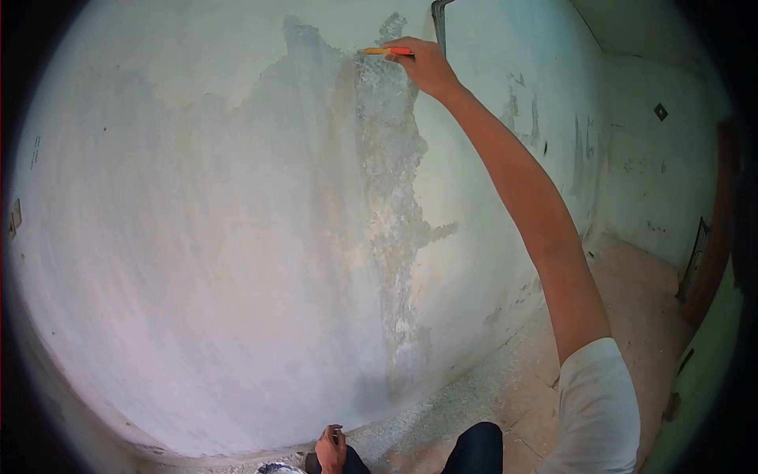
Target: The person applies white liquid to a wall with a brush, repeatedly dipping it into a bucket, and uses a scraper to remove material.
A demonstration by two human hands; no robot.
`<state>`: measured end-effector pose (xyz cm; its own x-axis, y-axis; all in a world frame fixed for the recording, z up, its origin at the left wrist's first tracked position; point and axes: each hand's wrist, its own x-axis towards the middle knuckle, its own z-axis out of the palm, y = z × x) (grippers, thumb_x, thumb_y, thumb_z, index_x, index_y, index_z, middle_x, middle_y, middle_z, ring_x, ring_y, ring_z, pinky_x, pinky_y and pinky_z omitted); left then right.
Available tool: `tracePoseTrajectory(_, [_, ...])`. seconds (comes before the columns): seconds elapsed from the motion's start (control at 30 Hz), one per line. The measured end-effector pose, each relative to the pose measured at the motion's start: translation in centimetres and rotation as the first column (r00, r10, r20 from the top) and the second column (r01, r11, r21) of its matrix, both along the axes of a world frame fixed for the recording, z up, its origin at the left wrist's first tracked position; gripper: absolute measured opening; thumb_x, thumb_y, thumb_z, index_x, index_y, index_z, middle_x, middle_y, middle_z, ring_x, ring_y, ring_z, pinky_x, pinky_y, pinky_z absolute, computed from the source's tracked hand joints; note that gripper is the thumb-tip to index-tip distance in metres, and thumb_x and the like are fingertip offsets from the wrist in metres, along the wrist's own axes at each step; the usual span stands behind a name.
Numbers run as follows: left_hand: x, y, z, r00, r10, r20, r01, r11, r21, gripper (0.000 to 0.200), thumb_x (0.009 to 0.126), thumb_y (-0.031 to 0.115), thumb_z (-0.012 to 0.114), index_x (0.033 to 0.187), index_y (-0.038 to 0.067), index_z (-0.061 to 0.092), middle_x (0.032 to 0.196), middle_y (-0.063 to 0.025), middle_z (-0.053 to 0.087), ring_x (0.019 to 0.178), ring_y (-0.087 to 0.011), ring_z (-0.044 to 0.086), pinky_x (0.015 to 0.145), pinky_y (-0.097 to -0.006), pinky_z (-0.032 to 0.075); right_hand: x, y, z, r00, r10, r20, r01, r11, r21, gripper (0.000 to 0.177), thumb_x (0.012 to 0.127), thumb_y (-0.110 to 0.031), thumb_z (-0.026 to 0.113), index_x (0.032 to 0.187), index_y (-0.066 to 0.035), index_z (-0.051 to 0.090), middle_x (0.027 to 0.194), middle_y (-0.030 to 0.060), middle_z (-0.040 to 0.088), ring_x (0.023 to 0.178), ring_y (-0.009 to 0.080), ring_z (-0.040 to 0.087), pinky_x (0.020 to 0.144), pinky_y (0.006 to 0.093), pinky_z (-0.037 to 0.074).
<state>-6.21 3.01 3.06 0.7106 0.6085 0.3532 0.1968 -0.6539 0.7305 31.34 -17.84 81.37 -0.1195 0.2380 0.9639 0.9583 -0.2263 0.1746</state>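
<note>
My right hand [427, 65] is raised high at the top centre, its fingers closed round the red and yellow handle of a thin tool [388, 51]. The tool's tip is at the upper edge of a rough grey strip [391, 158] of bare wall. At the bottom centre, my left hand [331, 449] hangs low near my knee with its fingers curled; whatever it may hold is too small to make out. Beside it, a container [278, 468] with whitish stuff is partly cut off by the frame's edge.
The pale wall [205, 261] curves across the view. A dark metal bracket [439, 28] sticks out just above my right hand. Dusty debris [474, 395] lies on the floor along the wall's foot. A doorway edge [714, 237] stands at the far right.
</note>
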Motion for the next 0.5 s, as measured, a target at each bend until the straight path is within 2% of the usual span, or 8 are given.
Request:
tracePoseTrajectory(0.1, [0.0,-0.3,0.4,1.0,0.013,-0.002,-0.013,1.0,-0.012,0.017,0.1,0.017,0.067,0.113,0.009,0.075,0.094,-0.0162,0.078,0.079,-0.0357,0.077,0.073,-0.0483,0.06,4.6,1.2,-3.3,1.0,0.01,0.004,-0.009,0.994,-0.113,0.027,0.106,-0.013,0.073,0.132,-0.009,0.079,0.116,0.0138,0.081,0.098,0.0311,0.077,0.089,0.036,0.059])
tracePoseTrajectory(0.17, [0.0,-0.1,0.5,0.999,0.051,0.001,-0.051,0.998,-0.021,0.016,0.1,0.017,0.068,0.113,0.01,0.075,0.093,-0.015,0.078,0.078,-0.0352,0.077,0.073,-0.0482,0.06,4.6,0.2,-12.8,1.0,0.029,-0.007,-0.03,0.985,-0.167,0.029,0.108,-0.011,0.07,0.136,-0.006,0.075,0.123,0.0162,0.08,0.107,0.0309,0.078,0.095,0.0364,0.059])
tracePoseTrajectory(0.2, [-0.4,-0.1,0.5,0.999,0.048,0.004,-0.048,0.998,-0.033,0.016,0.1,0.017,0.068,0.113,0.01,0.075,0.093,-0.015,0.078,0.078,-0.0352,0.077,0.073,-0.0482,0.06,5.9,-0.7,-19.0,0.981,0.072,-0.178,-0.107,0.974,-0.198,0.034,0.108,-0.02,0.07,0.138,-0.006,0.074,0.131,0.0147,0.078,0.109,0.0311,0.076,0.095,0.0398,0.059])
tracePoseTrajectory(0.23, [-0.7,-0.1,0.5,0.999,0.048,0.01,-0.048,0.999,-0.026,0.016,0.1,0.017,0.068,0.112,0.01,0.075,0.093,-0.0148,0.078,0.078,-0.035,0.077,0.073,-0.0483,0.06,4.7,-2.0,-25.1,0.917,-0.041,-0.397,-0.089,0.948,-0.305,0.034,0.109,-0.017,0.069,0.141,-0.007,0.073,0.139,0.0124,0.076,0.123,0.0284,0.074,0.103,0.0398,0.059])
tracePoseTrajectory(0.27, [-0.5,-0.2,0.4,0.998,0.052,0.023,-0.051,0.998,-0.025,0.015,0.1,0.016,0.068,0.112,0.011,0.076,0.093,-0.0146,0.078,0.078,-0.0348,0.077,0.073,-0.0484,0.059,3.4,-2.9,-30.4,0.901,0.11,-0.42,-0.275,0.893,-0.355,0.036,0.109,-0.01,0.067,0.144,-0.009,0.072,0.144,0.0111,0.074,0.132,0.0275,0.071,0.109,0.0387,0.059])
tracePoseTrajectory(0.33, [-0.4,0.1,0.4,0.999,0.018,0.035,-0.016,0.998,-0.054,0.014,0.101,0.017,0.066,0.11,0.011,0.076,0.091,-0.0156,0.078,0.08,-0.0357,0.078,0.074,-0.0494,0.06,-0.8,-4.5,-36.3,0.834,-0.079,-0.547,-0.255,0.822,-0.508,0.037,0.105,-0.003,0.067,0.141,-0.011,0.075,0.143,0.0113,0.075,0.132,0.0285,0.071,0.111,0.0373,0.058])
tracePoseTrajectory(0.37, [0.1,0.2,0.6,1.0,0.021,0.007,-0.02,0.999,-0.048,0.014,0.102,0.018,0.066,0.11,0.011,0.076,0.091,-0.0163,0.078,0.081,-0.0362,0.078,0.074,-0.0496,0.06,0.4,-4.4,-38.1,0.891,-0.074,-0.449,-0.221,0.793,-0.568,0.042,0.099,0.008,0.072,0.137,-0.008,0.077,0.138,0.014,0.077,0.125,0.0279,0.074,0.105,0.0382,0.061])
tracePoseTrajectory(0.5, [1.5,0.7,-1.7,1.0,0.003,-0.02,-0.004,0.999,-0.032,0.015,0.102,0.018,0.065,0.11,0.01,0.075,0.092,-0.0183,0.078,0.08,-0.0381,0.077,0.075,-0.0503,0.06,5.2,-2.3,-30.3,0.864,-0.077,-0.497,-0.167,0.889,-0.427,0.033,0.1,0.003,0.066,0.131,0.0,0.076,0.124,0.017,0.081,0.111,0.0289,0.077,0.096,0.0382,0.06])
